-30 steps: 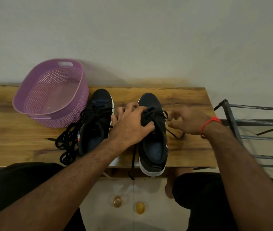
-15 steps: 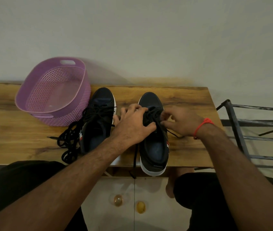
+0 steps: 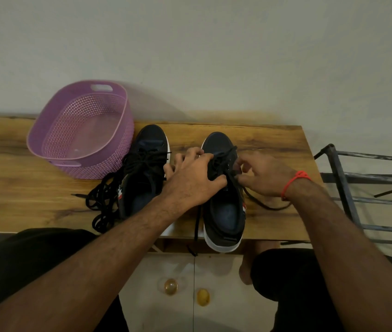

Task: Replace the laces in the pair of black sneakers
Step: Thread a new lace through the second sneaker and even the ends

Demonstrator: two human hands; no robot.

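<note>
Now both sneakers (image 3: 223, 188) lengthwise, toes toward wall, heels near.

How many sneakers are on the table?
2. One sneaker stands beside the purple basket; the other sneaker stands to its right, under both hands, its heel over the table edge. None seem hidden.

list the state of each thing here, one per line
right sneaker: upright, laced, heel past the table edge
left sneaker: upright, laced
loose laces: heaped beside left sneaker
basket: upright
left hand: holds right sneaker
right hand: pinches its lace
</note>
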